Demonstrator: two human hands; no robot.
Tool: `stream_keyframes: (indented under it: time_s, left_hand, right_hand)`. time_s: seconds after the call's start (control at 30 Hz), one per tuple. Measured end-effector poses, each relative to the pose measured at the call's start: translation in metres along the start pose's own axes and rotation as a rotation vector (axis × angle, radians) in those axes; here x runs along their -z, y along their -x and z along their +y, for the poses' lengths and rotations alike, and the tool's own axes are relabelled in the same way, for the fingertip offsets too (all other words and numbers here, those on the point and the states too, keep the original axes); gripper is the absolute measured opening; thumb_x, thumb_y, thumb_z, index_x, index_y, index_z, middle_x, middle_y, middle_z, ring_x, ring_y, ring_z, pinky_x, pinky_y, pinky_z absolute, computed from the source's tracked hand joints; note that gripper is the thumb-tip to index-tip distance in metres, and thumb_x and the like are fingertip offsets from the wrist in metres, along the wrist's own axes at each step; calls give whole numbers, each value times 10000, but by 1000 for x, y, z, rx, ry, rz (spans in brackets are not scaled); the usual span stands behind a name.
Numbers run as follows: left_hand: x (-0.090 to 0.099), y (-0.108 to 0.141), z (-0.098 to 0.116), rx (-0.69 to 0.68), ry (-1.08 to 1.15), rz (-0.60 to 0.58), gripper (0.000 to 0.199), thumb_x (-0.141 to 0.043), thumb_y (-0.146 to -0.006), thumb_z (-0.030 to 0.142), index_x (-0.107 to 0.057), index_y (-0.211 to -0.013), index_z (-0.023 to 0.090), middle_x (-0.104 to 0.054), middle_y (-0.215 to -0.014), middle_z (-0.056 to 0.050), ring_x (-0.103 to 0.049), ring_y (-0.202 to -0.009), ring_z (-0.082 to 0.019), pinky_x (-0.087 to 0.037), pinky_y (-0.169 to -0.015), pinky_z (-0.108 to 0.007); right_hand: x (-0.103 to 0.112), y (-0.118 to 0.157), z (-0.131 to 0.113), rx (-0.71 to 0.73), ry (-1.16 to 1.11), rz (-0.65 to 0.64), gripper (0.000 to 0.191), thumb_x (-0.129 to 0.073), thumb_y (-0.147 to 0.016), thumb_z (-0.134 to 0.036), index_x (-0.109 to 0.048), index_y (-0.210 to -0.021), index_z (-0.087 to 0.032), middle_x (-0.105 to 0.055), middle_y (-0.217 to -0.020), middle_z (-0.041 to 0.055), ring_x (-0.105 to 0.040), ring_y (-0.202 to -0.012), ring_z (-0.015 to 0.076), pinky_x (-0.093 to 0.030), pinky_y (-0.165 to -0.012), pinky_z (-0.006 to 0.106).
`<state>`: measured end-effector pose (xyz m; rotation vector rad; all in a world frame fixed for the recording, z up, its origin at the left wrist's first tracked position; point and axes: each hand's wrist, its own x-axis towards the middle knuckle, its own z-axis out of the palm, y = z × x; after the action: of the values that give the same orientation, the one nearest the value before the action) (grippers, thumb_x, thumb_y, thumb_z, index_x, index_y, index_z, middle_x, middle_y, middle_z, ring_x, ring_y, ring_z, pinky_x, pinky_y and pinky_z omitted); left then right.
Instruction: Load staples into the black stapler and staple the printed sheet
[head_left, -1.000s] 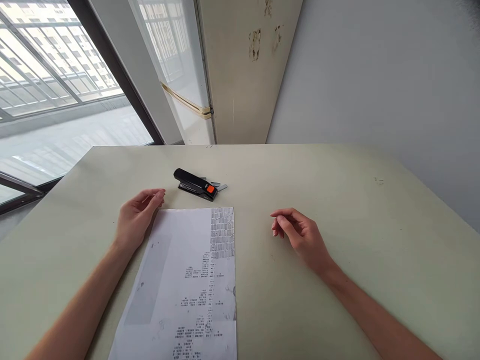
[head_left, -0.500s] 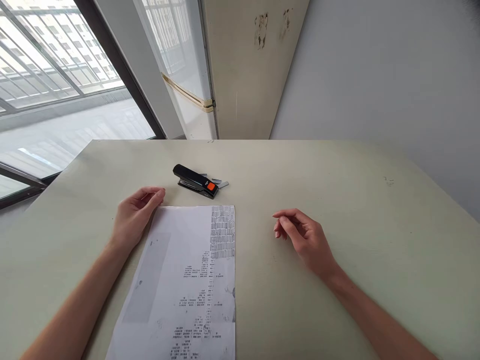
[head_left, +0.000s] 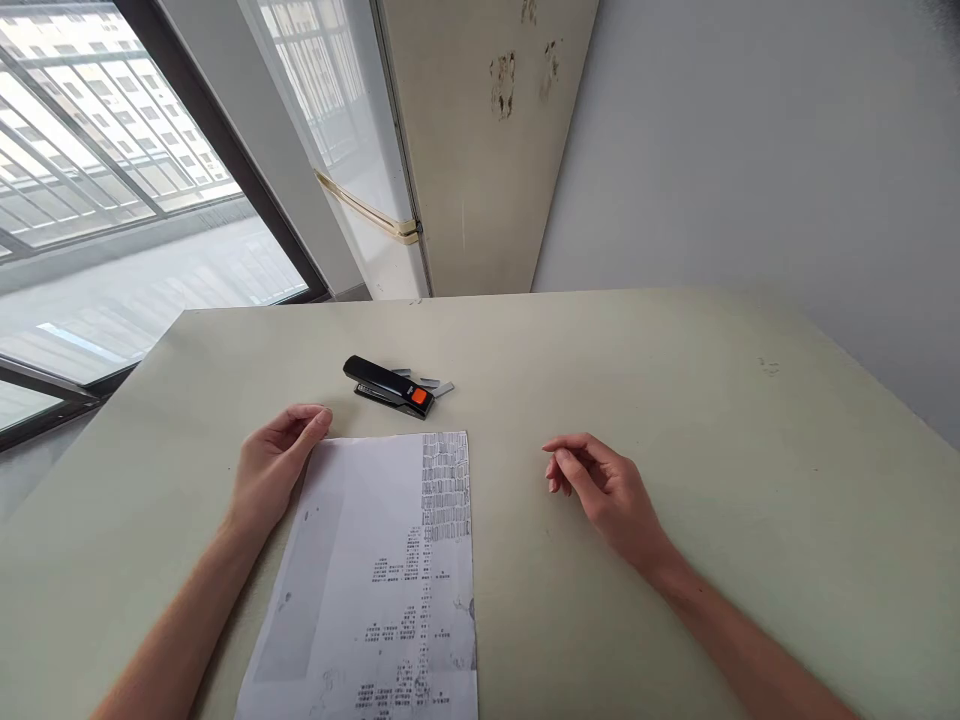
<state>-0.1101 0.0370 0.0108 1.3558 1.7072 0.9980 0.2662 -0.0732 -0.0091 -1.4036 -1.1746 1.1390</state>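
Note:
A printed sheet of paper [head_left: 375, 480] lies flat, with a grey block on its left and dense print along its right side. My left hand [head_left: 281, 455] rests at its upper left corner, closed, thumb against the curled fingers. I see nothing in it, though the palm side is hidden. To the right of the paper, my right hand [head_left: 604, 485] lies on the table, loosely curled, fingers slightly apart and holding nothing visible. A black stapler [head_left: 386, 385] with an orange patch lies beyond the paper's top edge. Several strips of staples [head_left: 442, 388] lie beside and behind it.
The pale table [head_left: 712, 420] extends on both sides of the paper. Behind its far edge stands a worn refrigerator [head_left: 480, 200] next to a grey wall [head_left: 750, 150]. At the left is a dark-framed window [head_left: 225, 130] with railings outside.
The view has tilted slightly, so the table, stapler and paper sit a little lower in the picture. Both hands keep nearly the same places and poses.

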Motion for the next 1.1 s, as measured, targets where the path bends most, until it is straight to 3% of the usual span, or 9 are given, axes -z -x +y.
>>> stream_keyframes:
  time_s: [0.33, 0.43, 0.53, 0.63, 0.73, 0.83, 0.97, 1.1]
  left_hand:
    - [2, 2, 10, -22, 0, -16, 484, -795, -808, 686, -718, -924, 223, -680, -899, -28, -595, -766, -175, -465, -656, -247]
    - [0, 4, 10, -67, -69, -12, 468, -728, -867, 688, -714, -931, 224, -697, -910, -28, -634, -826, -193, -503, -745, -266]
    - [-3, 5, 12, -209, -186, 69, 423, -631, -951, 650, -697, -959, 232, -728, -999, -45, -673, -978, -238, -527, -909, -322]
    - [-4, -3, 20, -518, -398, 122, 374, -623, -976, 591, -693, -1111, 248, -708, -1222, -88, -633, -1168, -292, -487, -1057, -414]
    - [-1, -23, 36, -787, -608, 4, 461, -651, -969, 589, -660, -1304, 273, -642, -1425, -120, -538, -1339, -349, -383, -1175, -515]
    - [-1, -48, 53, -909, -716, -225, 532, -639, -978, 619, -636, -1389, 282, -658, -1445, -120, -490, -1412, -368, -324, -1205, -548]
    - [-11, -73, 68, -871, -791, -472, 511, -588, -981, 657, -708, -1298, 275, -730, -1320, -117, -553, -1356, -357, -344, -1185, -534]
    - [-19, -80, 75, -784, -802, -510, 485, -629, -915, 692, -757, -1131, 278, -778, -1148, -97, -670, -1138, -330, -420, -1102, -490]
  right_hand:
    - [-5, -2, -1, 5, 18, -16, 321, -570, -1051, -517, -734, -1029, -242, -704, -838, 37, -649, -734, 177, -541, -689, 315]
    - [-5, -2, -1, 1, 11, -28, 321, -568, -1052, -520, -727, -1041, -241, -707, -844, 37, -654, -748, 181, -540, -697, 316]
    - [-5, -2, -1, 5, 5, -23, 330, -567, -1052, -523, -726, -1035, -235, -706, -843, 37, -653, -740, 180, -534, -690, 315]
    - [-5, -3, 0, 26, 1, -23, 342, -561, -1052, -526, -729, -1035, -229, -702, -841, 38, -653, -733, 178, -530, -678, 313]
    - [-5, -4, 0, 46, 10, -31, 352, -558, -1050, -533, -732, -1034, -227, -703, -838, 41, -658, -728, 181, -533, -664, 314]
    - [-5, -4, 1, 65, 10, -40, 354, -553, -1051, -533, -731, -1039, -227, -700, -832, 41, -660, -726, 184, -532, -653, 315]
    - [-6, -5, 2, 79, -9, -49, 342, -549, -1053, -521, -726, -1031, -228, -693, -831, 37, -659, -719, 180, -517, -633, 310]
    - [-6, -7, 1, 98, -26, -49, 354, -552, -1044, -531, -725, -1021, -223, -699, -819, 38, -665, -711, 183, -520, -633, 314]
